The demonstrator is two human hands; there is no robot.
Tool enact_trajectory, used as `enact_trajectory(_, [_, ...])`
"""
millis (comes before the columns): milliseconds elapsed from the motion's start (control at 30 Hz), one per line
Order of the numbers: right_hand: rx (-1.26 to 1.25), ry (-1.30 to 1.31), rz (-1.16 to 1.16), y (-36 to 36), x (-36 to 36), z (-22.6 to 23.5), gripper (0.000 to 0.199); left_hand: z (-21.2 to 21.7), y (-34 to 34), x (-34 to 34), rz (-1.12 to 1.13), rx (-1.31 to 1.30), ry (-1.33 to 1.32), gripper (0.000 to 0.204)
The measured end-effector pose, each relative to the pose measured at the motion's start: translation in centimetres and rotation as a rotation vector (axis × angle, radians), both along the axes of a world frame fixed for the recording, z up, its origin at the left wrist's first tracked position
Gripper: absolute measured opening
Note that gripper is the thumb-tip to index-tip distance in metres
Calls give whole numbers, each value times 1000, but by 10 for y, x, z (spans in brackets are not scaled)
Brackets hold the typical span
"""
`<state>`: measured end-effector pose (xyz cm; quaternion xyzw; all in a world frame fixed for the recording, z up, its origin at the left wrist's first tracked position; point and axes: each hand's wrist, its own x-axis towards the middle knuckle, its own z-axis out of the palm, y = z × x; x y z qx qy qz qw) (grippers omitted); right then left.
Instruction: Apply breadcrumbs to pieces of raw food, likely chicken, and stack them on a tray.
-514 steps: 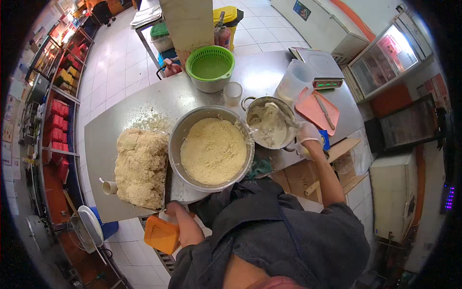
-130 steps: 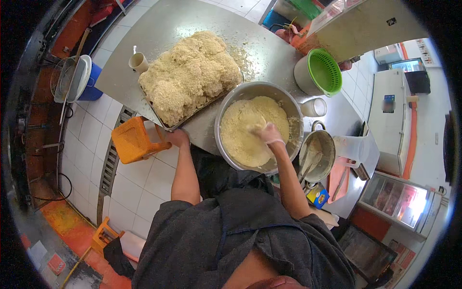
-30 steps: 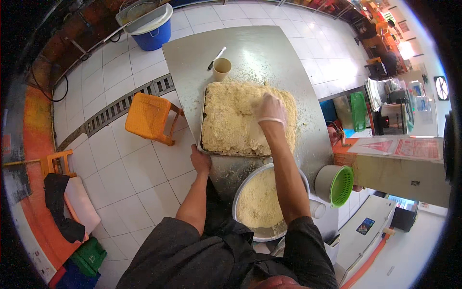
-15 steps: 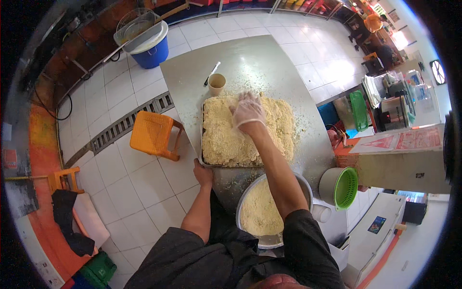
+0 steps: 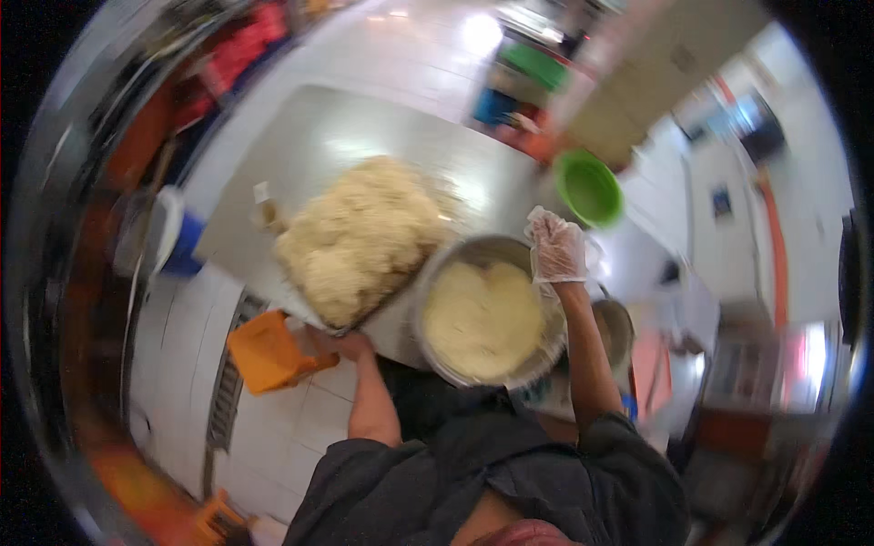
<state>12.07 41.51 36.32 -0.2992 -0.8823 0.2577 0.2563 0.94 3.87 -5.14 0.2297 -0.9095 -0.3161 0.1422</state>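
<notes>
My right hand, in a clear plastic glove, is beside the far right rim of a big metal bowl. Its fingers look bunched together, and what they hold, if anything, is hidden. A pale, crumbly mixture fills much of the bowl. To the left, a tray lies on the metal table, heaped with the same kind of pale crumbly mass. My bare left hand is at the tray's near corner, by the table edge. Blur smears its fingers, so I cannot tell whether they grip.
A beige cup stands past the tray on the metal table. An orange stool is left of my left hand. Beyond my right hand is a green basket. A blue bucket stands at far left.
My right hand has left the heaped tray and moved right, to the bowl's far rim. My view has swung to the right and is blurred. The left hand stays near the tray corner.
</notes>
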Motion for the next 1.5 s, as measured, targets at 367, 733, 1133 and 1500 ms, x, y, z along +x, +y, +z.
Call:
enact_trajectory(367, [-341, -957, -707, -39, 303, -50, 41, -47, -38, -74, -668, -331, -547, 37])
enact_trajectory(733, [-82, -1100, -507, -19, 340, 13, 27, 24, -14, -50, -477, -354, -660, 32])
enact_trajectory(1133, [-22, -895, -617, -9, 333, -53, 19, 68, 2, -24, -599, -561, -649, 26])
enact_trajectory(1500, [-245, -731, -609, -17, 384, 11, 24, 87, 14, -13, -39, 179, -386, 31])
